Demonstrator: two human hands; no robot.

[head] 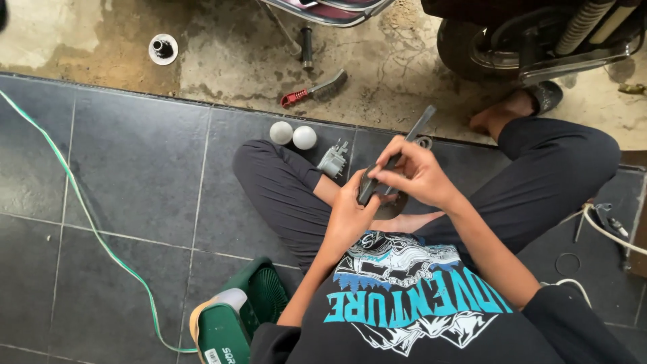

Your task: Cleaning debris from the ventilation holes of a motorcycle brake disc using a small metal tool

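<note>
a: head view first. what are the hands doing?

b: the left hand (350,214) is wrapped around the lower end of a dark flat tool (397,155), and the right hand (414,174) pinches it from above with the fingertips. the tool's long blade sticks up and away from the person's lap.

a: take that tool as the landmark. what lies around it?

b: just beyond its tip, a small metal ring (424,142) on the dark tiles. to the left of it, a grey plastic part (333,160), then two white round bulbs (292,135) touching each other. further off on the concrete, a wire brush with a red handle (314,89). near the right of it, a bare foot beside a scooter wheel (485,47).

a: and nearer the person?

b: a green fan (246,311) at lower left, and a green-white cable (81,209) well apart across the tiles.
</note>
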